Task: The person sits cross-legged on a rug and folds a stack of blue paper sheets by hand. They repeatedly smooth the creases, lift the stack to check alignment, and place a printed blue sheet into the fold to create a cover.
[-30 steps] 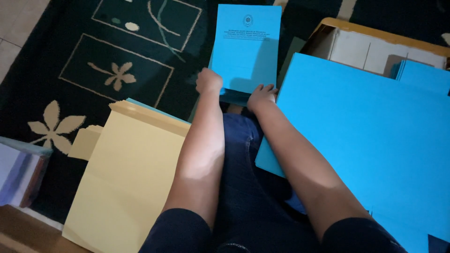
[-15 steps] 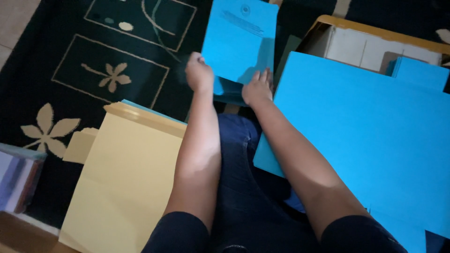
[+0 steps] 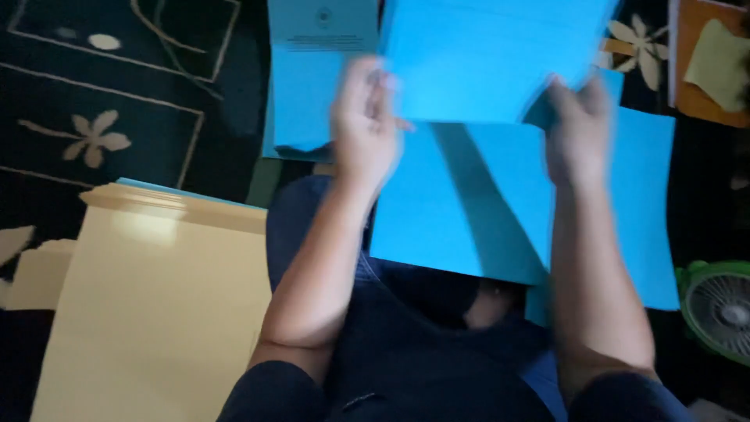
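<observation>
The blue sheet (image 3: 492, 59) is a large piece of bright sky-blue card, plain on the side that shows, with a straight lower edge and some motion blur across it. It is held up in the air above the person's lap, with its top running out of the picture. The left hand (image 3: 366, 129) grips its lower left corner, fingers curled over the edge; the right hand (image 3: 576, 125) pinches its lower right corner, fingers closed on the card.

Directly below the held sheet lies a stack of blue card (image 3: 484, 203) of the same colour, resting across the person's dark-trousered legs and spreading out to the right of them. Left of the held sheet, a blue printed folder (image 3: 312, 78) lies flat on the floor, with a small emblem and lines of dark print near its top. Further down and to the left of the sheet is a tall stack of pale yellow card (image 3: 156, 312), with a thin blue edge showing at its upper end.

The floor is covered by a dark carpet (image 3: 101, 101) patterned with cream lines and flower shapes. To the lower right of the sheet stands a small green fan (image 3: 715, 305), and to the upper right an orange-brown cardboard box (image 3: 707, 59) sits at the picture's edge.
</observation>
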